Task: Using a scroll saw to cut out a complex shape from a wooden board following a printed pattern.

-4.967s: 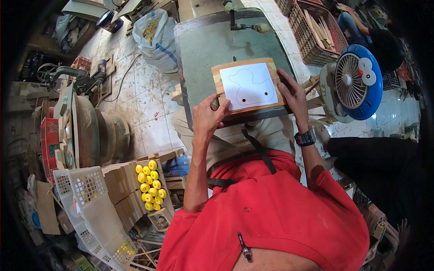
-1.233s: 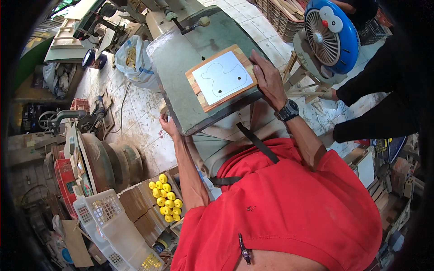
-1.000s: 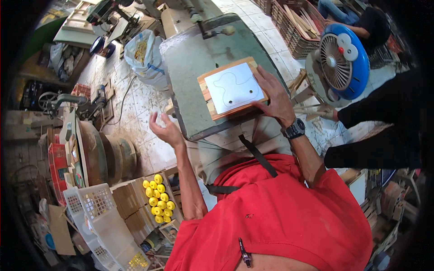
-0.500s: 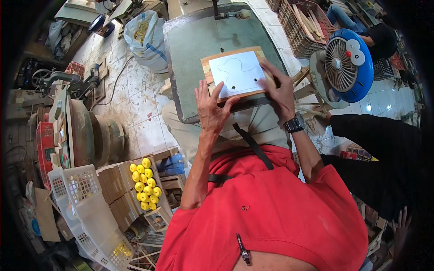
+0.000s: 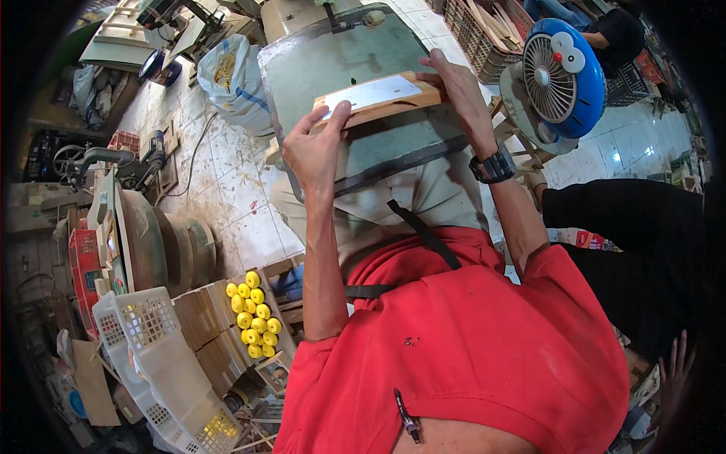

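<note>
A wooden board (image 5: 389, 110) with a white sheet (image 5: 370, 92) on its upper face is tilted over the grey-green machine table (image 5: 412, 155). Its near edge is raised, so the sheet shows at a shallow angle. My left hand (image 5: 318, 144) grips the board's left end, thumb on top near the sheet's corner. At the other end my right hand (image 5: 463, 98), with a black watch (image 5: 493, 165) on the wrist, presses against the board, its fingers partly extended. Whether the board's far edge touches the table, I cannot tell.
A metal arm (image 5: 352, 24) stands at the table's far edge. To the right is a blue fan (image 5: 567, 79), with a person's dark-clothed leg (image 5: 628, 219) below it. A white sack (image 5: 236, 83) stands left; yellow round pieces (image 5: 257, 321) and a white basket (image 5: 162, 356) lie lower left.
The board has gone from nearly flat to tilted, its near edge lifted, and it has moved slightly away from me. Both hands have moved with it, still at its ends.
</note>
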`<state>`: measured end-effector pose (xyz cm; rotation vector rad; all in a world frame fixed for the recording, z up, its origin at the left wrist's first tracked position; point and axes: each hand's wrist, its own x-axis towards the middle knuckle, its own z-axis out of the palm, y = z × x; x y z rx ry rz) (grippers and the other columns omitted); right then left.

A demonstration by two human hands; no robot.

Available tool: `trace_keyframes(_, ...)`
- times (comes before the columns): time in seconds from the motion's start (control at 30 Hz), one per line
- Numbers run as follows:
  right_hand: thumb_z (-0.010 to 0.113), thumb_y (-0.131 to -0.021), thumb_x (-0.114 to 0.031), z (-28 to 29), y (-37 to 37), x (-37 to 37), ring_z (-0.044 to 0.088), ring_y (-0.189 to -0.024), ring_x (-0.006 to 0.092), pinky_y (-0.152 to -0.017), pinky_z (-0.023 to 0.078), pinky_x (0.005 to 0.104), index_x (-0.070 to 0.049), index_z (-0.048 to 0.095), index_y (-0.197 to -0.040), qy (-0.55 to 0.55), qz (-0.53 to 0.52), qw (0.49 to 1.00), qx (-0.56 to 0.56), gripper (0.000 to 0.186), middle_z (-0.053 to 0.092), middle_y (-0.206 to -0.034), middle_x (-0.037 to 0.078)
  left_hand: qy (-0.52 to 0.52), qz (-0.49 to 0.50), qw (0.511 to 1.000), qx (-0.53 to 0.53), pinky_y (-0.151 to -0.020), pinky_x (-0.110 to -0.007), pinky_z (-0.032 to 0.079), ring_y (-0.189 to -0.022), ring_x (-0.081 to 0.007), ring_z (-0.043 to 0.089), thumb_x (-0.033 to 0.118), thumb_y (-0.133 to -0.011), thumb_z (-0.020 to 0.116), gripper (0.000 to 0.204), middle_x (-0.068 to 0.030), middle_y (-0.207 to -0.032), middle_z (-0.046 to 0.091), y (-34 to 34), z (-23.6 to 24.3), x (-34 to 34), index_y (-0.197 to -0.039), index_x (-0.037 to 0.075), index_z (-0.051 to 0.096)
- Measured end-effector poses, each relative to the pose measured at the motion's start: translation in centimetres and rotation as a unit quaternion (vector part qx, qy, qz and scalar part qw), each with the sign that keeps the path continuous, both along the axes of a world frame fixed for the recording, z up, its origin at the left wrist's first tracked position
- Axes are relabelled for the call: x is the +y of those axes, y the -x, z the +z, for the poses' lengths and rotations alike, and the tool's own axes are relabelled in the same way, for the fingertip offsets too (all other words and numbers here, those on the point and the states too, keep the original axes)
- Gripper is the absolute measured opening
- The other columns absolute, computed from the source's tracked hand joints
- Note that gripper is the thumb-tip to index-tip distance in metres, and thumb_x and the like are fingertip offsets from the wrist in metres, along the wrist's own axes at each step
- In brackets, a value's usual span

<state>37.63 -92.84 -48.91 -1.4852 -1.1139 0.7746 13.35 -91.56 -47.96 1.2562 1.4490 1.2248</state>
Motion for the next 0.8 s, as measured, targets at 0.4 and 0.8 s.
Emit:
trace_keyframes(0.4,0.045,-0.096,-0.069,0.2,-0.3,0.4,0.061,-0.067,0.02,-0.067,0.048,0.0349,0.005,0.072,-0.097,0.03,-0.007,0.998,-0.048,0.079,0.073,-0.085,0.017,0.003,-0.019,0.999,-0.035,-0.062,-0.022,0.054,-0.067,-0.014,0.071,0.032,-0.078,0.089,0.056,-0.0127,-0.081,0.073,0.3,0.5,0.2,-0.109,-0.011,0.071)
trace_keyframes(0.8,0.064,-0.095,-0.04,-4.0,0.6,-2.3,0.067,-0.081,0.0123,-0.073,0.052,0.0304,0.002,0.066,-0.125,-0.055,-0.005,0.998,-0.042,0.052,0.072,-0.089,0.013,-0.075,0.013,0.986,0.15,-0.084,-0.04,0.055,-0.097,-0.0257,0.071,0.039,-0.072,0.09,0.06,-0.0158,-0.105,0.074,-0.5,-4.1,-3.6,-0.117,0.004,0.072)
